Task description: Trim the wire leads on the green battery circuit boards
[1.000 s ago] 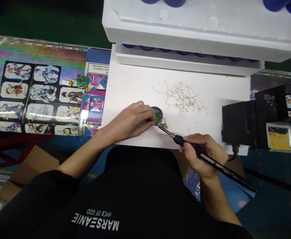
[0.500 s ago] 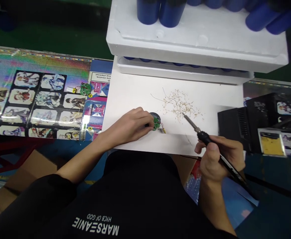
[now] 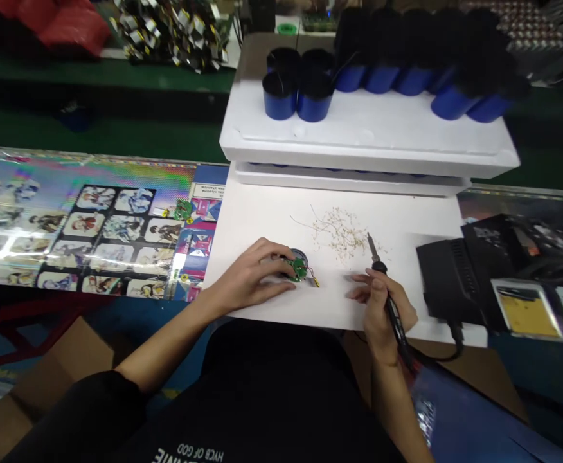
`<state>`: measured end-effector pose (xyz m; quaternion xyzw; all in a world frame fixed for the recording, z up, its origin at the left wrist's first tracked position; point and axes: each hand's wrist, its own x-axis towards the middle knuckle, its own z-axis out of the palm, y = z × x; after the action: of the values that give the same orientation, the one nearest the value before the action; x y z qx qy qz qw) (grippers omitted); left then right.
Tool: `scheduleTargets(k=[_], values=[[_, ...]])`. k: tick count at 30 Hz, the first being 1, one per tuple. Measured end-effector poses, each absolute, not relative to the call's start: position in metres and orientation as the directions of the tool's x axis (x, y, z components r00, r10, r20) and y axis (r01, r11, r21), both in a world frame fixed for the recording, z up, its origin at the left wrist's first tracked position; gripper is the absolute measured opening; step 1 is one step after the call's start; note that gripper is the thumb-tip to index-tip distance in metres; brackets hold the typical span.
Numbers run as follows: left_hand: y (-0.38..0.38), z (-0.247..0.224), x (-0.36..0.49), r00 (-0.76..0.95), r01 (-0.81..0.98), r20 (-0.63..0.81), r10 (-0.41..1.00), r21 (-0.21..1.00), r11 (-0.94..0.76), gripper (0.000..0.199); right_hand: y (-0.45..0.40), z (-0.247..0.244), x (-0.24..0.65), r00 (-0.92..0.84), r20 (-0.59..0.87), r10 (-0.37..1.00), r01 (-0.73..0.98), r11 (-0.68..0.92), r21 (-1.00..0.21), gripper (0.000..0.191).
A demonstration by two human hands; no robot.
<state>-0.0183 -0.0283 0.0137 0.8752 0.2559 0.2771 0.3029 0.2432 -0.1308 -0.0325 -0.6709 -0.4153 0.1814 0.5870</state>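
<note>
Head view: upside-down lettering on the black shirt (image 3: 187, 453) reads "HYCB OF GOD", cut off by the lower edge. Left hand (image 3: 255, 276) curled, fingertips on a green circuit board (image 3: 299, 269), which lies on a round dark disc (image 3: 288, 263) on the white table (image 3: 262, 218). Right hand (image 3: 382, 302) closed around a black soldering iron (image 3: 391, 308), tip raised beside pale clippings (image 3: 342, 235). Open white surface lies between board and white foam tray (image 3: 358, 138).
</note>
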Motion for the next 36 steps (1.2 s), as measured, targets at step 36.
scheduleTargets(k=[36], values=[[0.21, 0.04, -0.125, -0.222, 0.631, 0.389, 0.894, 0.757, -0.173, 0.034, -0.136, -0.053, 0.253, 0.504, 0.465, 0.728, 0.606, 0.086, -0.791, 0.025]])
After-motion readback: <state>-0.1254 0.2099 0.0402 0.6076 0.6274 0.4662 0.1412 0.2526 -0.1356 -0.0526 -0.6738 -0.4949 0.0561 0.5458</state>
